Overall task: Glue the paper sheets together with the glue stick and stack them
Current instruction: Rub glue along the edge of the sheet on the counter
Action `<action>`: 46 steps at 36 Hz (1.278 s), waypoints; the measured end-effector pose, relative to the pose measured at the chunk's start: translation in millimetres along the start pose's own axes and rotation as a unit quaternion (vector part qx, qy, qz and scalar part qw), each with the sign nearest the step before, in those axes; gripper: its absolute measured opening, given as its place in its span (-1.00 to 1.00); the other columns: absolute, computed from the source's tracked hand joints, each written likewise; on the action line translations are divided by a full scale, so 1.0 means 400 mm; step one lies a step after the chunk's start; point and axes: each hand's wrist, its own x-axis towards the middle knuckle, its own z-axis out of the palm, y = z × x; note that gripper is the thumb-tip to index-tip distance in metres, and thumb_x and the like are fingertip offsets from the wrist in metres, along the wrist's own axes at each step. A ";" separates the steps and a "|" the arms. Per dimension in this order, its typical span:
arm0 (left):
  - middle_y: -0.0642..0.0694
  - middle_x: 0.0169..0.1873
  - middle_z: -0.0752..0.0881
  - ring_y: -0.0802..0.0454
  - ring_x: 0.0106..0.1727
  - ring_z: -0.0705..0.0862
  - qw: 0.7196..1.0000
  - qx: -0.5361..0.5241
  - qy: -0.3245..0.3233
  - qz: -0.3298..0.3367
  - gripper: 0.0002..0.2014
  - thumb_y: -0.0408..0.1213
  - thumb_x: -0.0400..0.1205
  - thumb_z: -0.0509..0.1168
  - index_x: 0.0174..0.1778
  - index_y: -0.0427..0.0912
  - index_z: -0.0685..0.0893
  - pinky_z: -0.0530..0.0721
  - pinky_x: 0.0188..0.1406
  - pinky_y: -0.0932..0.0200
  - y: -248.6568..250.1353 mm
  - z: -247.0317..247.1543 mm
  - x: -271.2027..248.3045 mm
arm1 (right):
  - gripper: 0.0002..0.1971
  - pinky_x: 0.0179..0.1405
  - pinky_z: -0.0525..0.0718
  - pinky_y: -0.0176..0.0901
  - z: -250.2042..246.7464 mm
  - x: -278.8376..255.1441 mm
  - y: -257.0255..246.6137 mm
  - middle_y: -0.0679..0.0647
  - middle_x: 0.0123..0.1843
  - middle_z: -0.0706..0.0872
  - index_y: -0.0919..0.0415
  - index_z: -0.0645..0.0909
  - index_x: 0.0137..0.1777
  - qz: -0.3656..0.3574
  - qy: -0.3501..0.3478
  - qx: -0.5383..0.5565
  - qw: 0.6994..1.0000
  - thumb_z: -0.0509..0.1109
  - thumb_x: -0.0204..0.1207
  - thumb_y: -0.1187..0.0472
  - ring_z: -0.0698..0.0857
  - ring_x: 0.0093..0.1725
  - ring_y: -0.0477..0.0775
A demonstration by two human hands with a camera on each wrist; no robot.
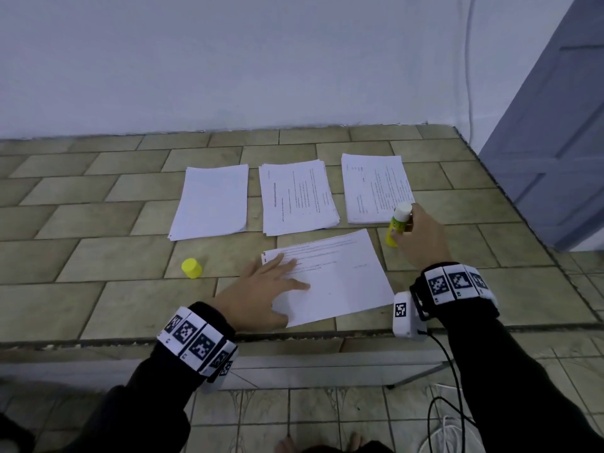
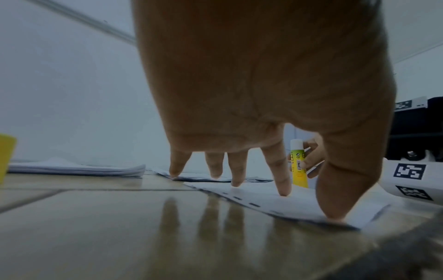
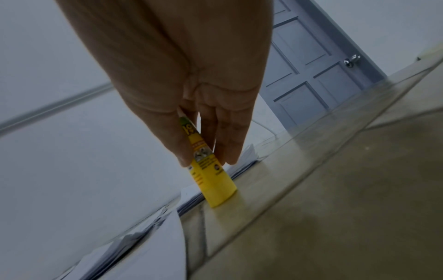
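Note:
A printed sheet (image 1: 336, 279) lies near the table's front edge, and my left hand (image 1: 261, 289) presses flat on its left part with spread fingers (image 2: 282, 181). My right hand (image 1: 421, 237) grips the yellow glue stick (image 1: 397, 225), which stands upright on its base on the tiles just right of that sheet (image 2: 263, 197). The stick's white end points up. In the right wrist view my fingers pinch the glue stick (image 3: 210, 170) on both sides. Its yellow cap (image 1: 192, 268) stands alone at the left. Three paper piles lie behind: a blank pile (image 1: 212, 201), a printed middle pile (image 1: 299, 197) and a printed right pile (image 1: 372, 188).
The table (image 1: 98, 256) has a tile-patterned top and stands against a white wall. A grey door (image 1: 555, 142) is at the right, past the table's right edge. A black cable (image 1: 451, 380) hangs from my right wrist over the front edge.

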 end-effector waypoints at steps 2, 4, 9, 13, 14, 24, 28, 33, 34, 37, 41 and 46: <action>0.10 0.72 -0.15 0.15 0.70 -0.34 1.000 -0.005 -0.003 0.003 -0.33 -0.05 0.59 0.32 0.62 0.33 0.25 -0.34 0.68 -0.14 -0.003 0.001 -0.004 | -0.63 0.04 0.59 -0.06 -0.004 -0.006 -0.002 0.25 0.20 0.69 0.29 0.51 0.33 -0.008 -0.006 -0.002 1.000 0.42 0.53 0.31 0.67 0.16 0.25; 0.12 0.70 -0.14 0.22 0.66 -0.35 0.999 -0.039 0.009 0.003 -0.31 0.00 0.49 0.23 0.61 0.32 0.29 -0.30 0.69 -0.16 -0.001 0.002 -0.008 | -0.66 0.00 0.56 -0.13 -0.010 -0.012 -0.006 0.21 0.17 0.71 0.26 0.54 0.30 -0.028 -0.014 -0.002 1.000 0.43 0.53 0.30 0.68 0.11 0.20; 0.07 0.73 0.04 0.16 0.72 -0.09 0.987 -0.114 0.095 -0.064 -0.13 0.35 0.33 0.00 0.63 0.17 0.31 0.02 0.69 -0.21 -0.025 0.015 -0.014 | -0.62 0.06 0.57 -0.17 -0.026 -0.030 -0.033 0.11 0.14 0.71 0.20 0.60 0.30 -0.094 -0.038 -0.012 0.995 0.49 0.49 0.24 0.66 0.05 0.06; 0.04 0.74 -0.06 0.12 0.73 -0.21 0.980 -0.073 0.107 -0.153 0.13 0.60 0.30 -0.29 0.73 -0.02 0.07 -0.11 0.71 -0.22 -0.033 0.033 -0.003 | -0.64 -0.12 0.50 -0.33 -0.025 -0.041 -0.069 0.02 0.07 0.67 0.09 0.62 0.24 -0.114 -0.060 0.016 0.991 0.53 0.46 0.17 0.63 -0.02 -0.04; 0.04 0.75 -0.12 0.11 0.73 -0.26 0.979 -0.056 0.110 -0.164 0.17 0.63 0.28 -0.37 0.74 -0.03 0.02 -0.17 0.70 -0.21 -0.031 0.039 0.002 | -0.66 -0.17 0.50 -0.34 -0.021 -0.043 -0.080 0.01 0.05 0.67 0.07 0.62 0.22 -0.118 -0.067 0.024 0.990 0.54 0.45 0.16 0.63 -0.04 -0.04; -0.03 0.74 -0.19 -0.04 0.74 -0.24 0.970 0.038 0.165 -0.173 0.05 0.57 0.40 -0.58 0.75 0.04 -0.11 -0.24 0.66 -0.31 -0.036 0.117 0.025 | -0.55 0.05 0.69 0.00 0.061 -0.068 -0.180 -0.10 -0.09 0.67 0.02 0.61 0.17 -0.106 -0.119 0.098 0.982 0.64 0.31 0.08 0.68 0.00 0.00; -0.01 0.74 -0.22 0.00 0.74 -0.27 0.968 0.038 0.165 -0.188 0.07 0.56 0.41 -0.48 0.75 -0.08 -0.18 -0.28 0.67 -0.26 -0.037 0.117 0.029 | -0.47 -0.09 0.70 -0.05 0.093 -0.062 -0.227 -0.02 -0.09 0.67 -0.01 0.55 0.19 -0.101 -0.126 0.113 0.980 0.68 0.25 0.11 0.67 -0.09 0.00; 0.04 0.73 -0.23 0.07 0.73 -0.29 0.967 0.011 0.174 -0.183 0.11 0.59 0.39 -0.43 0.76 -0.08 -0.14 -0.34 0.66 -0.22 -0.041 0.118 0.029 | -0.46 -0.14 0.67 -0.08 0.134 -0.059 -0.287 0.00 -0.08 0.63 0.09 0.51 0.19 -0.123 -0.151 0.113 0.974 0.67 0.25 0.22 0.66 -0.13 0.06; 0.04 0.73 -0.23 0.07 0.73 -0.29 0.968 0.009 0.176 -0.180 0.11 0.60 0.38 -0.44 0.76 -0.08 -0.13 -0.35 0.66 -0.22 -0.043 0.118 0.030 | -0.51 -0.13 0.68 -0.06 0.143 -0.061 -0.295 0.01 -0.08 0.65 0.11 0.52 0.15 -0.133 -0.157 0.103 0.973 0.66 0.27 0.23 0.68 -0.14 0.08; 0.02 0.73 -0.22 0.05 0.73 -0.28 0.968 0.012 0.177 -0.175 0.15 0.64 0.35 -0.52 0.75 -0.08 -0.14 -0.34 0.64 -0.25 -0.046 0.120 0.033 | -0.65 -0.06 0.69 0.06 0.170 -0.067 -0.320 0.09 -0.07 0.71 0.18 0.55 0.07 -0.166 -0.170 0.070 0.969 0.58 0.33 0.26 0.69 -0.09 0.14; 0.01 0.74 -0.22 0.03 0.73 -0.28 0.969 0.025 0.178 -0.171 0.13 0.60 0.37 -0.56 0.75 -0.10 -0.14 -0.32 0.63 -0.28 -0.043 0.123 0.033 | -0.65 -0.03 0.63 0.09 0.199 -0.079 -0.347 0.18 0.04 0.65 0.22 0.50 0.16 -0.213 -0.180 0.022 0.960 0.50 0.42 0.28 0.65 -0.01 0.24; 0.01 0.73 -0.24 0.04 0.72 -0.31 0.970 0.028 0.169 -0.174 0.08 0.56 0.42 -0.47 0.75 -0.11 -0.17 -0.35 0.63 -0.27 -0.041 0.120 0.032 | -0.59 -0.10 0.44 -0.08 0.215 -0.094 -0.357 0.24 0.20 0.56 0.28 0.39 0.33 -0.258 -0.198 -0.046 0.944 0.42 0.54 0.27 0.59 0.08 0.26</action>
